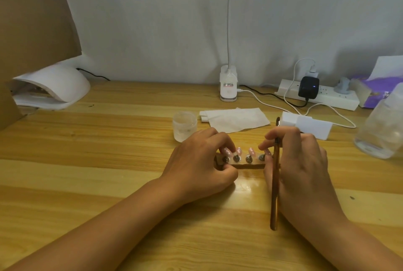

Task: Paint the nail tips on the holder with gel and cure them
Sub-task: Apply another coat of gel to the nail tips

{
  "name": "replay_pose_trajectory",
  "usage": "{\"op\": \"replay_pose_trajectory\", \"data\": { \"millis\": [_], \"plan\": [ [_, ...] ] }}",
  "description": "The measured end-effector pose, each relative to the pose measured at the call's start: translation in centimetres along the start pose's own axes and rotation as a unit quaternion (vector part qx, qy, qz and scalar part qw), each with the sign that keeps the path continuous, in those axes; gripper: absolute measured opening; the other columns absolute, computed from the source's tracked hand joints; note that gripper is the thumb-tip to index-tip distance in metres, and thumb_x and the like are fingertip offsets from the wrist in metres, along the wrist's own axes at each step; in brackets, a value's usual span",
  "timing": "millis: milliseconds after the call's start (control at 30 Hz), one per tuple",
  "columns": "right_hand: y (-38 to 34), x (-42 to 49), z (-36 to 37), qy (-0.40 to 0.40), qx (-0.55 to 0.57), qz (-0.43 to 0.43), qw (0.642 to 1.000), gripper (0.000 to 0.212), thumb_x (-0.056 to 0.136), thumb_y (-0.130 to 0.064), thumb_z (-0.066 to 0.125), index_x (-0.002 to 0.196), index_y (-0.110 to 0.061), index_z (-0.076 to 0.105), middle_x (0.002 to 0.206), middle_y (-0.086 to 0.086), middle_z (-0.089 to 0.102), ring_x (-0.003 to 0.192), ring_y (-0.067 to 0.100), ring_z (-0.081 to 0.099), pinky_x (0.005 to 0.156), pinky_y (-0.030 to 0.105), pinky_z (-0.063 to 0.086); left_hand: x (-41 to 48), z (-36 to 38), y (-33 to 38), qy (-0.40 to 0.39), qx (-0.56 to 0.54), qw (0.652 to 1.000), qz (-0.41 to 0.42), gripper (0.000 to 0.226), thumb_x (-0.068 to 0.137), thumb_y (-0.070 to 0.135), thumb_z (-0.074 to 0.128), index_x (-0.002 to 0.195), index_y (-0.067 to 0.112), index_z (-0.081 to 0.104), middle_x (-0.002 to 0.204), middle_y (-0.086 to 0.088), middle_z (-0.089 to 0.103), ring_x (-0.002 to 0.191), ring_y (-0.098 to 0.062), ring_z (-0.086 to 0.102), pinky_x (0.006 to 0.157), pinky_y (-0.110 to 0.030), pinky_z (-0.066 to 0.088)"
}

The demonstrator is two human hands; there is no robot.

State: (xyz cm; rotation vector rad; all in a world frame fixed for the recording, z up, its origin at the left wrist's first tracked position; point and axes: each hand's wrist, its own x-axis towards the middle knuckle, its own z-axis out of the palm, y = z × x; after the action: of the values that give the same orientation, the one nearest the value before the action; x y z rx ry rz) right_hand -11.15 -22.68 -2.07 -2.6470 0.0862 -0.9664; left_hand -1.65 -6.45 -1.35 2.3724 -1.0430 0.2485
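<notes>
A small clear holder point(244, 162) lies on the wooden table and carries several pink nail tips point(251, 151) on round studs. My left hand point(196, 161) grips the holder's left end, thumb below and fingers over the top. My right hand point(298, 161) is at the holder's right end, its fingertips touching the rightmost tip, and it holds a brown brush point(275, 174) whose handle points back toward me. A clear gel jar point(184, 125) stands just behind my left hand. The white curing lamp point(52, 89) sits at the far left.
A folded tissue point(235, 119) and a white box point(309, 125) lie behind the hands. A desk lamp base point(228, 84), a power strip point(320, 94) with cables, a purple tissue pack point(377, 89) and a clear bottle point(381, 131) stand further back and right. Cardboard point(32, 15) rises at the left.
</notes>
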Motion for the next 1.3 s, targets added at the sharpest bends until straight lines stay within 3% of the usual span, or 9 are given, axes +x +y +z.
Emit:
{"op": "replay_pose_trajectory", "data": {
  "millis": [200,333,467,633,767,1033,1300],
  "plan": [
    [-0.18,-0.16,-0.04,-0.005,0.011,0.0,1.0,0.063,0.071,0.007,0.073,0.115,-0.024,0.04,0.099,-0.008,0.057,0.092,0.018,0.051,0.077,0.035,0.04,0.14,0.16,-0.2,0.0,-0.018,1.0,-0.019,0.028,0.071,0.045,0.051,0.098,0.038,0.054,0.093,0.02,0.056,0.088,0.003,0.05,0.065,-0.014,0.036],
    [-0.35,-0.03,-0.1,0.002,0.024,-0.005,1.0,0.065,0.07,0.012,0.072,0.114,-0.025,0.04,0.096,-0.015,0.05,0.088,0.017,0.053,0.072,0.04,0.05,0.11,0.13,-0.29,-0.003,-0.034,0.999,-0.021,0.026,0.073,0.041,0.056,0.099,0.036,0.052,0.094,0.019,0.057,0.087,0.001,0.053,0.066,-0.017,0.043],
    [-0.42,-0.03,-0.11,0.0,0.024,-0.005,1.0,0.067,0.069,0.013,0.072,0.115,-0.025,0.04,0.097,-0.016,0.047,0.089,0.017,0.054,0.073,0.042,0.053,0.06,0.12,-0.33,-0.007,-0.035,0.999,-0.02,0.026,0.076,0.038,0.06,0.098,0.038,0.048,0.093,0.019,0.056,0.083,0.002,0.052,0.062,-0.015,0.036],
    [-0.25,0.02,-0.05,0.007,0.002,0.005,1.0,0.065,0.069,0.009,0.075,0.115,-0.025,0.045,0.098,-0.015,0.045,0.094,0.016,0.05,0.08,0.036,0.041,0.02,0.1,-0.32,-0.006,-0.031,0.999,-0.014,0.029,0.075,0.039,0.06,0.1,0.037,0.045,0.095,0.018,0.056,0.084,0.0,0.053,0.063,-0.015,0.038],
    [-0.07,0.11,-0.09,0.005,0.0,0.021,1.0,0.059,0.072,0.004,0.075,0.115,-0.025,0.046,0.102,-0.008,0.055,0.101,0.017,0.047,0.085,0.035,0.031,0.06,0.14,-0.35,0.0,-0.025,1.0,-0.012,0.032,0.076,0.035,0.064,0.099,0.036,0.043,0.095,0.017,0.055,0.083,-0.001,0.052,0.062,-0.015,0.034],
    [0.03,0.15,-0.14,0.001,0.014,0.034,0.999,0.047,0.081,-0.012,0.073,0.115,-0.027,0.045,0.099,-0.007,0.058,0.101,0.017,0.047,0.085,0.036,0.029,0.0,0.11,-0.29,0.003,-0.016,1.0,0.0,0.032,0.074,0.036,0.062,0.098,0.036,0.042,0.094,0.016,0.054,0.08,0.0,0.049,0.06,-0.014,0.032],
    [-0.22,0.23,-0.13,-0.006,0.004,0.046,0.999,0.05,0.078,-0.012,0.077,0.114,-0.026,0.047,0.096,-0.004,0.059,0.096,0.015,0.045,0.085,0.035,0.029,0.03,0.25,-0.47,0.009,-0.01,1.0,-0.011,0.03,0.073,0.039,0.061,0.098,0.034,0.043,0.093,0.015,0.056,0.079,-0.003,0.052,0.06,-0.017,0.037]
  ]
}}
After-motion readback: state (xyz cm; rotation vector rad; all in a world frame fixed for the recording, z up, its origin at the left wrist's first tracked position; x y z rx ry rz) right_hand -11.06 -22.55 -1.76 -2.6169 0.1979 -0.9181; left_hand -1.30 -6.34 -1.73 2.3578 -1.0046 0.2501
